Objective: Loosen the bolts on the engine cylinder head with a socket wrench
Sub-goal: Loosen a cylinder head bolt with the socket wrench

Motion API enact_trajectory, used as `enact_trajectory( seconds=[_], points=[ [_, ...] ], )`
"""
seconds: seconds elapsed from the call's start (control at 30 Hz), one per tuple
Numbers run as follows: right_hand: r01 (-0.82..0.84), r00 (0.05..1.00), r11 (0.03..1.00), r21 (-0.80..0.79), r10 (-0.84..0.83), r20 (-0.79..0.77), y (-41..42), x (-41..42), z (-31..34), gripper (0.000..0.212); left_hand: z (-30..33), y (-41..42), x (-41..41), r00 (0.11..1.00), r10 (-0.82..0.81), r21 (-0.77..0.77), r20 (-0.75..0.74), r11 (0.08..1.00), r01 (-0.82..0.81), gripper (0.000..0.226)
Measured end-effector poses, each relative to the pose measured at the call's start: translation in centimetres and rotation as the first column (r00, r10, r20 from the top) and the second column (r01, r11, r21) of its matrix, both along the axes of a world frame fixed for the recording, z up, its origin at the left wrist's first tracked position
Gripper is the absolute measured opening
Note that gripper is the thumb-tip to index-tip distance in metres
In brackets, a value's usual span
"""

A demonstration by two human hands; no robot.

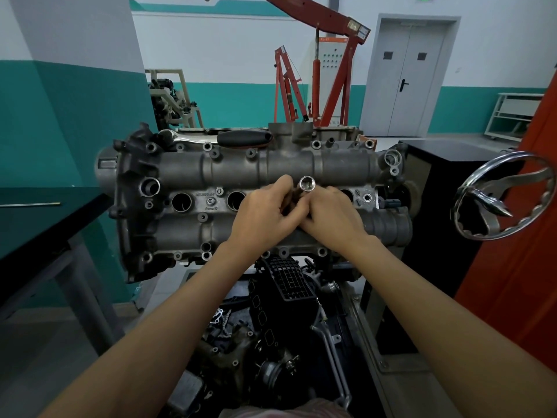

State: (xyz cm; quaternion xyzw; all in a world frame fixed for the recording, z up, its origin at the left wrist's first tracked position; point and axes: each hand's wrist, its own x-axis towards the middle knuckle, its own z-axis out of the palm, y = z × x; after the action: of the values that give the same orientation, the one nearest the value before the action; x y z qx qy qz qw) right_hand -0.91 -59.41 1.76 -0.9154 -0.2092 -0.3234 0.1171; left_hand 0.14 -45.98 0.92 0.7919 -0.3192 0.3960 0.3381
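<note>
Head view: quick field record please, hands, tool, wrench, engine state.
left hand: grips the socket tool's shaft
right hand: grips the same tool from the other side
socket tool: open end up, held over the cylinder head, not on a bolt
ratchet wrench: lying untouched on the far edge
cylinder head: on stand, bolts visible

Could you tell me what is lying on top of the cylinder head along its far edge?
A ratchet wrench with a black handle lies along the far edge of the cylinder head. Its chrome head end shows at the left; what is beneath it is covered.
</note>
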Motion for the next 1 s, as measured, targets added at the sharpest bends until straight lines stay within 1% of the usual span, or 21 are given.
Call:
enact_trajectory(
  seconds=[0.07, 0.13, 0.23, 0.27, 0.37, 0.43, 0.57, 0.7, 0.8, 0.87, 0.93, 1.0],
  points=[
    [0.011, 1.0, 0.999, -0.031, -0.012, -0.027, 0.04, 0.27, -0.05, 0.031, -0.07, -0.04, -0.02, 1.0, 0.006, -0.013, -0.023, 1.0, -0.006, 0.035],
    [0.012, 0.999, 1.0, -0.02, -0.013, -0.041, 0.15, 0.43, -0.01, 0.04, -0.05, -0.04, -0.01, 0.999, 0.008, -0.019, -0.035, 1.0, -0.009, 0.028],
    [0.021, 1.0, 1.0, -0.009, -0.021, -0.02, 0.15, 0.54, -0.07, 0.036, 0.03, 0.06, 0.09, 1.0, 0.012, -0.026, -0.014, 1.0, -0.012, 0.024],
    [0.026, 1.0, 1.0, -0.009, -0.025, 0.001, 0.14, 0.48, -0.11, 0.034, -0.01, 0.1, 0.17, 1.0, 0.011, -0.034, -0.005, 0.999, -0.012, 0.026],
    [0.027, 0.999, 1.0, -0.001, -0.027, 0.045, 0.17, 0.13, -0.07, 0.028, -0.03, 0.08, 0.35, 1.0, 0.002, -0.052, -0.013, 0.999, -0.003, 0.048],
    [0.02, 0.999, 1.0, -0.005, -0.02, 0.05, 0.21, -0.1, 0.02, 0.025, -0.01, 0.08, 0.34, 1.0, -0.002, -0.044, -0.018, 0.999, 0.002, 0.056],
    [0.017, 0.999, 0.999, -0.036, -0.015, 0.037, 0.22, -0.37, 0.17, 0.022, 0.05, 0.06, 0.06, 1.0, 0.01, -0.009, 0.007, 1.0, -0.01, 0.049],
    [0.029, 1.0, 0.997, -0.065, -0.028, 0.014, 0.18, -0.07, 0.1, 0.023, 0.09, -0.04, -0.09, 1.0, 0.02, -0.011, -0.018, 1.0, -0.02, 0.044],
    [0.02, 1.0, 0.999, -0.034, -0.021, -0.012, 0.14, 0.27, -0.04, 0.028, 0.08, -0.01, -0.1, 0.999, 0.017, -0.026, -0.038, 1.0, -0.018, 0.04],
    [0.018, 1.0, 1.0, -0.003, -0.018, -0.024, 0.16, 0.33, -0.07, 0.034, -0.02, 0.02, -0.04, 0.999, 0.016, -0.03, -0.039, 0.999, -0.017, 0.032],
    [0.012, 1.0, 1.0, 0.015, -0.011, -0.02, 0.16, 0.36, -0.09, 0.037, -0.1, 0.06, 0.07, 1.0, 0.022, -0.039, -0.019, 0.999, -0.023, 0.027],
    [0.007, 1.0, 1.0, 0.016, -0.007, 0.0, 0.16, 0.35, -0.11, 0.037, -0.08, 0.12, 0.2, 1.0, 0.02, -0.061, -0.007, 0.998, -0.021, 0.027]
  ],
)
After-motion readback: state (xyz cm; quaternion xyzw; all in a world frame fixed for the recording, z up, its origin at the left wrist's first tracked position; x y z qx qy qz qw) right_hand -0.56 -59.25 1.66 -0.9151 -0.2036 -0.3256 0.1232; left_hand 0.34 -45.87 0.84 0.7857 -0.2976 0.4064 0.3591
